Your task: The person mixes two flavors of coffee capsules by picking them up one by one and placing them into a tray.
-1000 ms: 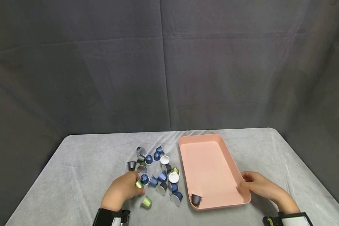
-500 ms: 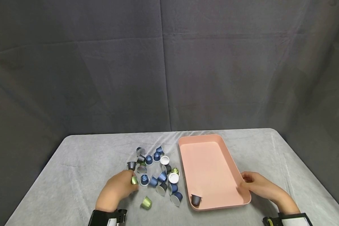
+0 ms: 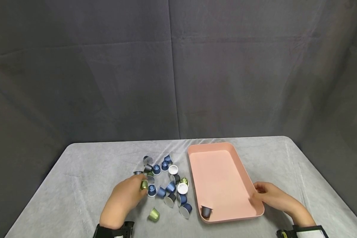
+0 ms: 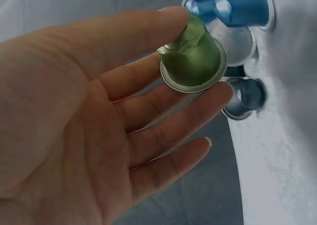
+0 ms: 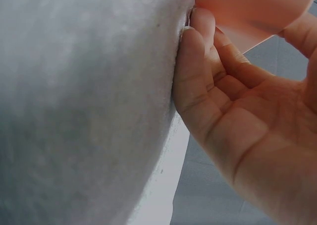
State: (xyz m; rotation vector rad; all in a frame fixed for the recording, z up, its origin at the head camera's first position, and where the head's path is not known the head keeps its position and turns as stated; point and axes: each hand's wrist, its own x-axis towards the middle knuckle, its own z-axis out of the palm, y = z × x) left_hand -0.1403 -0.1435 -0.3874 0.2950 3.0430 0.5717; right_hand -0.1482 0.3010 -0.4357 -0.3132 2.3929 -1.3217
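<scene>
My left hand [image 3: 125,195] pinches a green coffee capsule [image 4: 193,59] between thumb and fingers, its dented dome towards the wrist camera. It hovers at the near-left edge of a cluster of capsules, beside a blue capsule [image 3: 152,190], and partly covers a dark grey capsule [image 3: 138,172]. At the near right corner of a pink tray [image 3: 217,181], my right hand [image 3: 275,198] holds the rim, thumb on the outer wall and fingers curled low beside it in the right wrist view. One dark brown capsule [image 3: 206,212] lies inside the tray's near left corner.
Several blue, black, white-lidded and green capsules lie between the left hand and the tray, among them a white-lidded one [image 3: 182,188]. Another green capsule [image 3: 154,215] lies apart, nearer the front. A grey cloth [image 3: 62,198] covers the table, with a dark curtain [image 3: 122,82] behind.
My left hand has drawn left with the green capsule, then moved slightly away from me towards the dark grey capsule, now partly covering it. The right hand and tray stay put.
</scene>
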